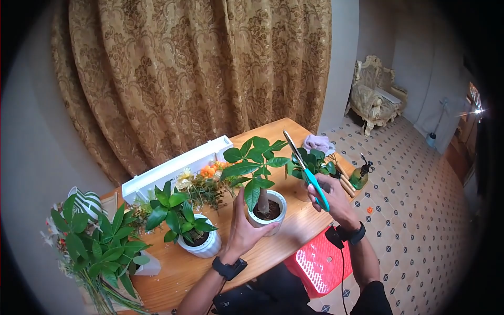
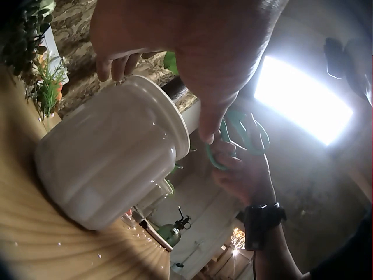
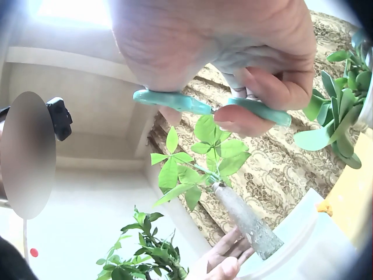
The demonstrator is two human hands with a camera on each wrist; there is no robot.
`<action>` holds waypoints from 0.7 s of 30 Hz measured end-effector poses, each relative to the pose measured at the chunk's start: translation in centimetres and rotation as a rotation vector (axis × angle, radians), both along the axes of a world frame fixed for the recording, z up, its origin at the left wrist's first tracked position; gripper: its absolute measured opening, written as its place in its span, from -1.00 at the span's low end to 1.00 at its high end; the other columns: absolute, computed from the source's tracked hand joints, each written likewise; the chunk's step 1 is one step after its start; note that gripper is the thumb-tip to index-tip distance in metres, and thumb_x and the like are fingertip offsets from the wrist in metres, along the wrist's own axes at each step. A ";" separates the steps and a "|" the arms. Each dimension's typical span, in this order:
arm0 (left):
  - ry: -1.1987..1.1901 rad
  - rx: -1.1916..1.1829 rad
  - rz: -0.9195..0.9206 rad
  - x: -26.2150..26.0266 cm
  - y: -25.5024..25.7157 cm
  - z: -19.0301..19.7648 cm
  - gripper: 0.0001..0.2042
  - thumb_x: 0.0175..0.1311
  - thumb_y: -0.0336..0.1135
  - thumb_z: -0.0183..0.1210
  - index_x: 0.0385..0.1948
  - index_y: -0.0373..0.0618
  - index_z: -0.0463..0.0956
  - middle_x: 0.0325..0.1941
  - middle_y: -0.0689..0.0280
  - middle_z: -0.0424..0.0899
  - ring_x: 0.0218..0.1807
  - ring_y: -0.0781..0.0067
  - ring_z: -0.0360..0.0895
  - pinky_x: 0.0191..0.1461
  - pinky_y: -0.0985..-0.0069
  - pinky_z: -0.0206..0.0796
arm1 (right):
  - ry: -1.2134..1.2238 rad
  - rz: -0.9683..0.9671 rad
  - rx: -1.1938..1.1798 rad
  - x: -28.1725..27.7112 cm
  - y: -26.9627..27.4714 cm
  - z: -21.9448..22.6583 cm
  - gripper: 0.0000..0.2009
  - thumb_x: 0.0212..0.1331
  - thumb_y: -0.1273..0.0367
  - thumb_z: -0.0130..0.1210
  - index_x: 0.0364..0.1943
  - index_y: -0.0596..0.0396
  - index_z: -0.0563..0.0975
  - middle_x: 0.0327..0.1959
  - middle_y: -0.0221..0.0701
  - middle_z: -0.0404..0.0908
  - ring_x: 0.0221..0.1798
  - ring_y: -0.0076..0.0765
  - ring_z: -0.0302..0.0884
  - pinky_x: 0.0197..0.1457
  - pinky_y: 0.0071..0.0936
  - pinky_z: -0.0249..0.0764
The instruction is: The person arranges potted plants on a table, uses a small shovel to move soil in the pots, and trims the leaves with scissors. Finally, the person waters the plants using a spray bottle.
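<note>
My left hand (image 1: 245, 231) holds a white pot (image 2: 108, 160) by its rim, the thumb on one side and the fingers round the other. Out of the pot's dark soil rises a thick-trunked money tree (image 1: 254, 165) with broad green leaves. In my right hand (image 1: 336, 197) is a pair of scissors (image 1: 316, 185) with teal handles, gripped through the loops. The blades point up and away, just right of the leaves in the head view. The right wrist view shows the scissor handles (image 3: 180, 102) over the trunk (image 3: 247, 221).
Left of the pot stands another potted plant (image 1: 202, 244). Farther left lies a bundle of leafy stems (image 1: 100, 247). Behind are a white planter box (image 1: 176, 165) and artificial flowers (image 1: 207, 172). To the right are a dark-leaved plant (image 1: 317, 160), a purple cloth (image 1: 318, 143) and a spray bottle (image 1: 359, 177).
</note>
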State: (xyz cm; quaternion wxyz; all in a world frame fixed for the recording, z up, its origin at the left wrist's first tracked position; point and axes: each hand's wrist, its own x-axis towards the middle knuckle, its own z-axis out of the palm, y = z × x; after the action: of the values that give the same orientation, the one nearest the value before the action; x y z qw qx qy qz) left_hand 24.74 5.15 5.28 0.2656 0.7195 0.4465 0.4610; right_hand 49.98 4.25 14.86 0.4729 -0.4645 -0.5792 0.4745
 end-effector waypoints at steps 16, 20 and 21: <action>-0.085 0.015 -0.110 0.1 1.6 -2.0 0.00 0.02 -0.28 0.53 0.45 -0.40 0.02 0.36 -0.02 0.41 0.35 0.20 0.43 0.43 0.32 0.27 | 0.041 0.033 -0.020 -0.2 1.3 -0.9 -0.66 0.38 0.11 0.18 -0.33 0.10 0.48 -0.61 -0.59 0.42 -0.65 -0.68 0.35 -0.60 -0.66 0.18; -0.089 -0.043 -0.188 -0.2 2.1 -2.6 0.07 -0.01 -0.26 0.55 0.48 -0.41 -0.06 0.37 -0.01 0.40 0.38 0.20 0.42 0.45 0.33 0.25 | 0.034 0.039 -0.041 0.0 1.3 -0.9 -0.66 0.38 0.11 0.19 -0.32 0.11 0.49 -0.60 -0.58 0.42 -0.64 -0.69 0.34 -0.59 -0.67 0.18; -0.087 -0.055 -0.207 -0.3 2.1 -2.5 0.09 -0.01 -0.26 0.55 0.49 -0.41 -0.08 0.37 -0.01 0.40 0.38 0.20 0.42 0.45 0.33 0.25 | 0.024 0.039 -0.051 0.0 1.3 -0.9 -0.66 0.38 0.11 0.19 -0.32 0.11 0.49 -0.60 -0.58 0.42 -0.64 -0.69 0.34 -0.59 -0.67 0.18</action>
State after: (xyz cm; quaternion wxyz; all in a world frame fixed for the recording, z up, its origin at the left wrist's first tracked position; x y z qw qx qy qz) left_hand 24.45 7.24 2.80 0.3505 0.7335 0.3703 0.4494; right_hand 50.00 5.52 13.94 0.4587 -0.4593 -0.5700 0.5037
